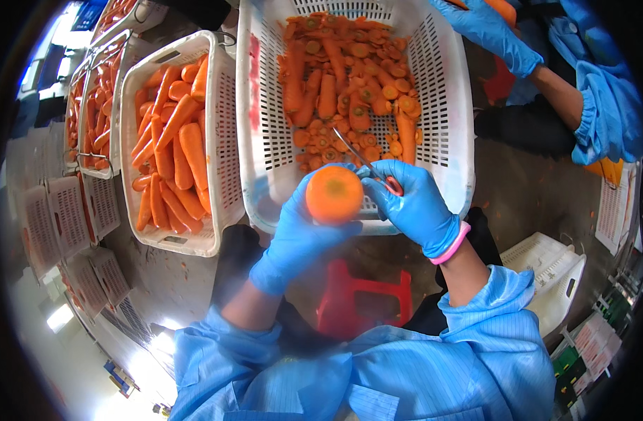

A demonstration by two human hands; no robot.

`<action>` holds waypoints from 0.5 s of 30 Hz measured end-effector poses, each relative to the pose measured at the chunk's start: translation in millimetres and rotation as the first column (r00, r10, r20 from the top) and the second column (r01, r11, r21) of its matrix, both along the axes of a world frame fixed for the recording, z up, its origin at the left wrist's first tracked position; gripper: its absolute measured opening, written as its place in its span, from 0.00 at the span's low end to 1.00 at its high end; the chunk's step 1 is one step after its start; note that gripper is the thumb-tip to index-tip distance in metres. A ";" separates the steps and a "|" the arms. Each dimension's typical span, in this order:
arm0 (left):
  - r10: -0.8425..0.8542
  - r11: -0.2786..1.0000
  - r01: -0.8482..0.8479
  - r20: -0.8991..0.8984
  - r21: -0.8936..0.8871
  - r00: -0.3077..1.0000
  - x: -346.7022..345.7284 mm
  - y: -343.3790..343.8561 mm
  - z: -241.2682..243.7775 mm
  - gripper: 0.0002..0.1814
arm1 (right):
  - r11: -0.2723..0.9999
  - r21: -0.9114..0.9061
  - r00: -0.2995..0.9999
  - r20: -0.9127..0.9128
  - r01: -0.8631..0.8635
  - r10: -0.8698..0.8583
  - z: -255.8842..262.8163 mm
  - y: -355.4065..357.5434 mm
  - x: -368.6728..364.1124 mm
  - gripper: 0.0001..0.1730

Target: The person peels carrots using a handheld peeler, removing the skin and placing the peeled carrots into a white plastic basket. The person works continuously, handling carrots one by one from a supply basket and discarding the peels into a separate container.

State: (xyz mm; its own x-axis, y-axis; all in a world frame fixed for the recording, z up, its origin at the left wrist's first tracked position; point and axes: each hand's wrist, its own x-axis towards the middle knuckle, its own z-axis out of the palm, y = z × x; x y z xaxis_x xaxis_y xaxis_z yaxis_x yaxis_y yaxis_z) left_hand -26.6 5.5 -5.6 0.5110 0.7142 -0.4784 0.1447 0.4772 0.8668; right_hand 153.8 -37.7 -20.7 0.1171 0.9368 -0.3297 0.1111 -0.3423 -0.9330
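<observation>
A thick carrot points its flat round end up at me, and my left hand, in a blue glove, is closed around it. My right hand, gloved too, grips a small knife by its orange-red handle; the blade slants up and left, beyond the carrot. Both hands are over the near rim of a large white slotted plastic crate. Inside that crate lie cut carrot ends, peelings and several larger carrot pieces. The lower part of the held carrot is hidden by my fingers.
To the left stands a white crate of whole carrots, with more carrot crates behind it. A co-worker's gloved hand holds a carrot at the upper right. Below me is a red plastic stool; a white crate stands right.
</observation>
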 end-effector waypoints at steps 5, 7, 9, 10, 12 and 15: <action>-0.047 0.996 0.052 0.068 -0.074 0.997 -5.3 2.0 0.6 0.35 | 0.993 0.004 0.975 0.188 -0.119 0.116 13.7 1.6 10.9 0.15; -0.064 0.994 0.069 0.060 -0.090 0.996 -4.3 5.1 3.5 0.35 | 0.976 0.212 0.984 0.175 -0.048 0.010 0.4 -2.4 11.8 0.17; -0.060 0.991 0.065 0.045 -0.118 0.997 -3.7 7.6 6.2 0.35 | 0.953 0.302 0.985 0.170 -0.035 -0.017 -1.4 -2.4 13.9 0.17; -0.047 0.989 0.051 0.033 -0.138 0.998 -3.7 8.5 7.5 0.35 | 0.981 0.184 0.985 0.174 -0.052 0.019 9.0 -2.8 14.7 0.20; -0.035 0.988 0.039 0.024 -0.151 0.999 -4.9 9.4 6.1 0.35 | 0.962 0.261 0.976 0.217 -0.081 0.023 11.0 -3.0 12.7 0.21; -0.037 0.986 0.044 0.045 -0.164 0.998 -7.0 10.6 -0.6 0.35 | 0.973 0.182 0.952 0.294 -0.139 0.081 19.9 -5.2 17.2 0.20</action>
